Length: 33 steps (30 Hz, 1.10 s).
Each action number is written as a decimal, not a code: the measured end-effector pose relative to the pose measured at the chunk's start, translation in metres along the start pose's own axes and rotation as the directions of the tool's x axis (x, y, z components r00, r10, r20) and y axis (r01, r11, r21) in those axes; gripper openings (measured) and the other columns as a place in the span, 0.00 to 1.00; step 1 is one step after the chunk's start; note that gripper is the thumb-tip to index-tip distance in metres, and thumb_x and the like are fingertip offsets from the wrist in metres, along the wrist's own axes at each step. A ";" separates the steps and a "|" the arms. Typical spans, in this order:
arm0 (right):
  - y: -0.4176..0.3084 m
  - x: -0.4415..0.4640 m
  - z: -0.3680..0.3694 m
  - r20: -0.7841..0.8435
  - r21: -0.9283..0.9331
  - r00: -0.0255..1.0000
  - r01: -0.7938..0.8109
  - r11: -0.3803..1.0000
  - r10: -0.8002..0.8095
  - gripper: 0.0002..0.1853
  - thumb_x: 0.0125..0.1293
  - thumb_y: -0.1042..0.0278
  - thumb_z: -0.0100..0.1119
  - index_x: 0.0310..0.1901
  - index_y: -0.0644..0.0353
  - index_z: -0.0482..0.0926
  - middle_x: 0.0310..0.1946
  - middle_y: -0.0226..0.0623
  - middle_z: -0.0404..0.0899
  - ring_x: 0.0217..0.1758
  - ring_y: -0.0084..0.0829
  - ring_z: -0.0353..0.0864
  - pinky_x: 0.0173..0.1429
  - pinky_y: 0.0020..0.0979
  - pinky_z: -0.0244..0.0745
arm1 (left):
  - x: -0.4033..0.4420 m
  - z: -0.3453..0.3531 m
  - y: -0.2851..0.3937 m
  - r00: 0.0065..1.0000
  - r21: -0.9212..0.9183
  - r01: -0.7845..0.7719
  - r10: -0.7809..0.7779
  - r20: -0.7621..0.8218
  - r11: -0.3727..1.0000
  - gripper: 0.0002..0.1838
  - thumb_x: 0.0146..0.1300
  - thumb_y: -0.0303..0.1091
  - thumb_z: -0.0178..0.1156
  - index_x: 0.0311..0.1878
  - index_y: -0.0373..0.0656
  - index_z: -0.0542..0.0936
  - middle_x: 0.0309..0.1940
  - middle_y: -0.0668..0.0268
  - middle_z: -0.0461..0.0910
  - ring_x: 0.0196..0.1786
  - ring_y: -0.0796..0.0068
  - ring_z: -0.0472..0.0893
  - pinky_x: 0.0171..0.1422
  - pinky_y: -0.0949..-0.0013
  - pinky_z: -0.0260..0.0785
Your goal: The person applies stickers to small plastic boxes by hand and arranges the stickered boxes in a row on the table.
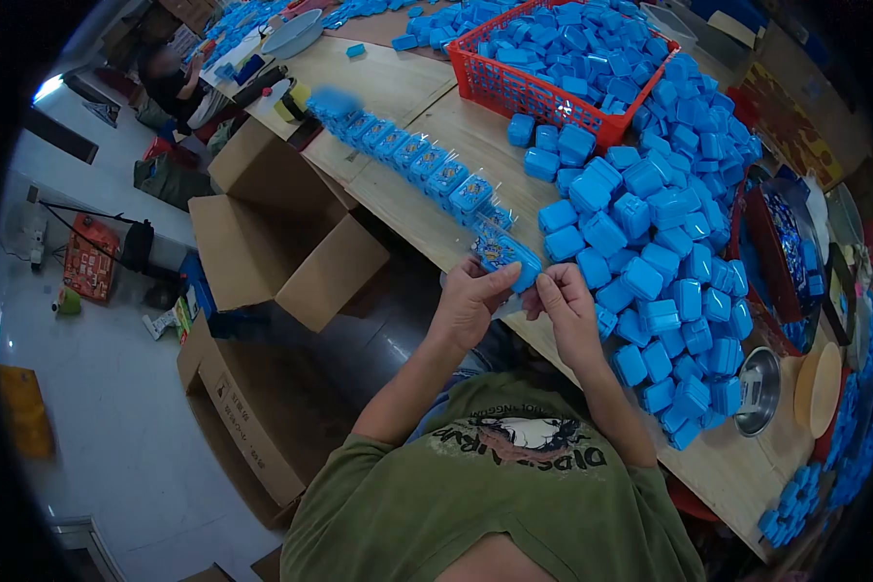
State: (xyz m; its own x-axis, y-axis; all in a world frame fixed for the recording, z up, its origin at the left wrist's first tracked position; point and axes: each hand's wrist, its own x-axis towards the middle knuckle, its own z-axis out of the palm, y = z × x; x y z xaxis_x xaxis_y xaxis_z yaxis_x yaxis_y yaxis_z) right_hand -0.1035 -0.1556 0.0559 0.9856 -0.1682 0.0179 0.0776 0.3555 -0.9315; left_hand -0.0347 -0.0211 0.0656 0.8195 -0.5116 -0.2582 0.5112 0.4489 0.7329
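Observation:
Between my two hands is a small blue plastic box with a printed picture, apparently in a clear plastic wrapper. My left hand grips its near left side, thumb on top. My right hand pinches at its right end; the fingertips partly hide what they hold there. Just beyond runs a row of printed blue boxes in clear wrappers, standing along the table edge. To the right of my right hand spreads a large heap of plain blue boxes.
A red basket full of blue boxes stands at the back of the wooden table. At right are a metal bowl and a dark red container. Open cardboard boxes sit left of the table. Another person sits farther back.

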 end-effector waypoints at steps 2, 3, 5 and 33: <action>0.000 0.000 0.001 0.003 0.009 1.000 -0.001 1.000 0.001 0.09 0.70 0.63 0.45 0.38 0.60 0.66 0.29 0.33 0.74 0.29 0.21 0.72 0.34 0.22 0.68 | -0.002 0.003 -0.001 1.000 0.011 0.006 -0.006 -0.006 1.000 0.19 0.52 0.31 0.66 0.46 0.36 0.73 0.39 0.61 0.79 0.39 0.70 0.79 0.45 0.65 0.72; 0.000 0.000 0.002 0.006 0.025 1.000 0.003 1.000 -0.004 0.10 0.70 0.62 0.44 0.38 0.60 0.66 0.29 0.34 0.74 0.30 0.21 0.72 0.34 0.23 0.68 | -0.002 0.004 -0.002 1.000 0.023 0.014 -0.014 -0.010 1.000 0.20 0.52 0.31 0.66 0.46 0.36 0.73 0.39 0.62 0.79 0.38 0.71 0.79 0.44 0.65 0.72; 0.001 0.000 0.002 0.009 0.040 1.000 0.006 0.999 -0.006 0.10 0.70 0.61 0.44 0.38 0.61 0.66 0.29 0.34 0.74 0.30 0.21 0.72 0.34 0.23 0.68 | -0.002 0.003 -0.003 1.000 0.024 0.023 -0.023 -0.003 0.999 0.20 0.52 0.32 0.67 0.47 0.36 0.74 0.39 0.62 0.79 0.38 0.72 0.79 0.42 0.66 0.72; -0.017 0.006 0.001 0.141 -0.667 0.971 0.239 0.706 -0.195 0.34 0.46 0.68 0.70 0.53 0.59 0.59 0.50 0.41 0.66 0.52 0.33 0.68 0.50 0.32 0.66 | -0.013 -0.004 0.020 0.977 0.010 0.207 -0.207 0.052 0.978 0.20 0.50 0.28 0.67 0.46 0.37 0.72 0.40 0.62 0.78 0.43 0.73 0.79 0.51 0.69 0.72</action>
State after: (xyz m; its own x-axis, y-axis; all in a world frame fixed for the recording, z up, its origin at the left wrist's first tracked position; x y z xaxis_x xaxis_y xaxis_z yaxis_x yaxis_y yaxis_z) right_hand -0.0992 -0.1618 0.0717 0.9628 -0.1026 0.2499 0.1895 -0.4029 -0.8954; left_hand -0.0341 -0.0026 0.0808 0.6812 -0.6307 -0.3718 0.6672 0.3257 0.6699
